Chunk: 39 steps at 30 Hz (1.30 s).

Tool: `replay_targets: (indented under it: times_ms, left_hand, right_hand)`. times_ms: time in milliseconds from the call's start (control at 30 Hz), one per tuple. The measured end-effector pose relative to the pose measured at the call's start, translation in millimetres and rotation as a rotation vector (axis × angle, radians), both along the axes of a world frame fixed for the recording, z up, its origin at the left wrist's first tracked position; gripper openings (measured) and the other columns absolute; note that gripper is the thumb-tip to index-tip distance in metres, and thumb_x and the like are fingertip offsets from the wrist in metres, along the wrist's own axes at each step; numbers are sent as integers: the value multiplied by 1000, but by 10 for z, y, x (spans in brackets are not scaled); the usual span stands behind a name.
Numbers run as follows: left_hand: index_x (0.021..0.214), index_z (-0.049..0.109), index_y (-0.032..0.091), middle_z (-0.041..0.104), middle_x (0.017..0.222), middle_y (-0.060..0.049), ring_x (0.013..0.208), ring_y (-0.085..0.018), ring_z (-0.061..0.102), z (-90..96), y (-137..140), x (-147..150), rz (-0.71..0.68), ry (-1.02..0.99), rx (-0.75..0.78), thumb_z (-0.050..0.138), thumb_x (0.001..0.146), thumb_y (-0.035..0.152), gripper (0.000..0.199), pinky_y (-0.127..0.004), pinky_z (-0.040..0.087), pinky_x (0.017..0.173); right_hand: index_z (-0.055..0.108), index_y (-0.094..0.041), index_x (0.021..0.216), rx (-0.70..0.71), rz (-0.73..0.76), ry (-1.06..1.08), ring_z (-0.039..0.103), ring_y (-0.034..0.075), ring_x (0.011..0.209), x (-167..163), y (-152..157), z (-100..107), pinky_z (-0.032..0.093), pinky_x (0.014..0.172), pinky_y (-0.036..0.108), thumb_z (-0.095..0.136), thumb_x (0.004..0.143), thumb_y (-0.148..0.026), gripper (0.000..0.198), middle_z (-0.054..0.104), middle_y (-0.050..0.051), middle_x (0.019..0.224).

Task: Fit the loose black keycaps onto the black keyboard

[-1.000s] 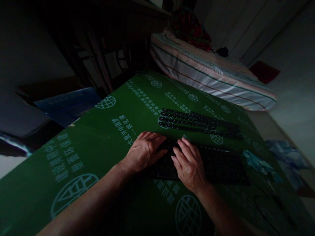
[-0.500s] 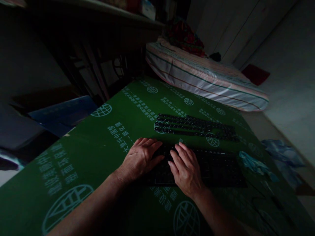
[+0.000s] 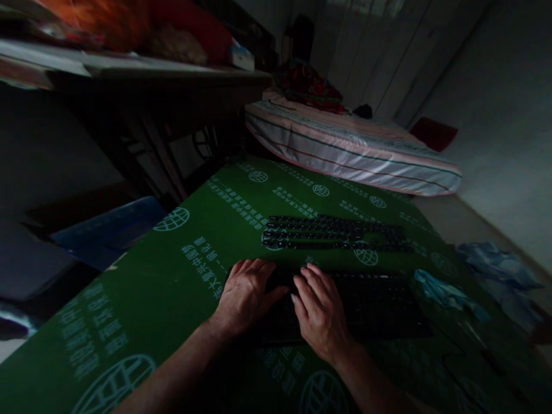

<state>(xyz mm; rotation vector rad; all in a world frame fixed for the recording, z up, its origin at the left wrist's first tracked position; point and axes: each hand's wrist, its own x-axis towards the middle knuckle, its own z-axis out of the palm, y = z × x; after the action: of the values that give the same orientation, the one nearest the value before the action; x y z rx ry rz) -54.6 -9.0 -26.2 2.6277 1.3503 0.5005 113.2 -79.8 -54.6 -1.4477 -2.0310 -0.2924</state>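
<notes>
Black keyboard [image 3: 379,313]: flat on green printed tabletop [image 3: 207,224], under both hands.
Left hand [image 3: 246,291]: on keyboard's left end, fingers bent, thumb pointing inward; can't tell if gripping.
Right hand [image 3: 319,310]: over keyboard, right of left hand, fingers half-curled; can't tell if pinching anything.
Black keycaps [image 3: 297,236]: rows, just beyond keyboard.
Teal cloth [image 3: 448,293]: crumpled, just right of keyboard.
</notes>
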Motion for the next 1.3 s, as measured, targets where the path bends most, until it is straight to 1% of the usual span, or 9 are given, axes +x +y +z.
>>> replay_targets:
  times_ms: [233, 400, 500, 633, 767, 900, 967, 1100, 1300]
  left_hand:
    - [100, 63, 17, 67, 94, -8, 86, -24, 61, -43, 36, -16, 14, -59, 25, 59, 78, 47, 37, -43, 46, 82]
    - [100, 63, 18, 68, 93, -7, 83, -23, 62, -32, 57, -48, -18, -79, 13, 58, 77, 55, 44, -42, 48, 78]
    - [101, 63, 18, 68, 94, -7, 84, -23, 62, -39, 53, -58, -4, -85, 22, 57, 79, 50, 39, -41, 48, 77]
    - [102, 62, 18, 68, 95, -8, 85, -24, 62, -74, 35, -62, 2, -89, 53, 58, 80, 46, 35, -42, 48, 78]
    - [102, 62, 18, 68, 94, -8, 83, -24, 62, -125, 35, -87, -14, -106, 83, 57, 80, 46, 36, -43, 50, 76]
    - [103, 61, 18, 68, 93, -8, 82, -23, 62, -154, 46, -109, -31, -130, 112, 57, 81, 46, 36, -41, 51, 74]
    - [102, 61, 18, 68, 92, -8, 81, -23, 62, -155, 44, -110, -32, -128, 131, 56, 81, 46, 36, -42, 51, 74]
    - [102, 62, 17, 68, 93, -9, 81, -24, 62, -161, 22, -99, -12, -126, 145, 56, 80, 45, 36, -45, 51, 77]
    - [102, 62, 18, 68, 94, -9, 82, -24, 62, -179, 12, -90, -2, -134, 144, 58, 79, 43, 34, -44, 51, 77]
  right_hand:
    - [59, -12, 111, 37, -1, 81, 49, 26, 119, -11, 4, 12, 47, 97, 45, 51, 85, -13, 27, 61, 15, 115]
    - [60, -14, 107, 53, -11, 194, 54, 24, 112, 97, 52, 150, 51, 91, 44, 50, 86, -14, 24, 63, 14, 111]
    - [63, -15, 104, 59, -13, 235, 56, 23, 108, 277, 208, 273, 50, 92, 42, 51, 86, -15, 22, 64, 12, 107]
    - [68, -16, 95, 54, -63, 245, 60, 21, 100, 620, 625, 399, 49, 93, 38, 53, 85, -21, 18, 67, 10, 100]
    - [71, -16, 90, -123, -124, 170, 62, 18, 89, 938, 1170, 464, 50, 85, 30, 54, 84, -20, 19, 68, 8, 95]
    - [71, -18, 96, -401, -221, -60, 61, 17, 93, 1101, 1659, 501, 46, 86, 26, 55, 84, -20, 20, 68, 7, 100]
    - [71, -20, 98, -498, -237, -143, 61, 16, 95, 1130, 1842, 507, 45, 86, 25, 56, 84, -20, 20, 67, 6, 102]
    - [71, -21, 96, -594, -229, -207, 61, 17, 96, 1142, 2074, 494, 44, 84, 25, 62, 80, -20, 19, 67, 5, 102]
    - [71, -22, 97, -684, -243, -283, 59, 19, 102, 1118, 2200, 501, 43, 85, 27, 65, 77, -20, 21, 67, 5, 106]
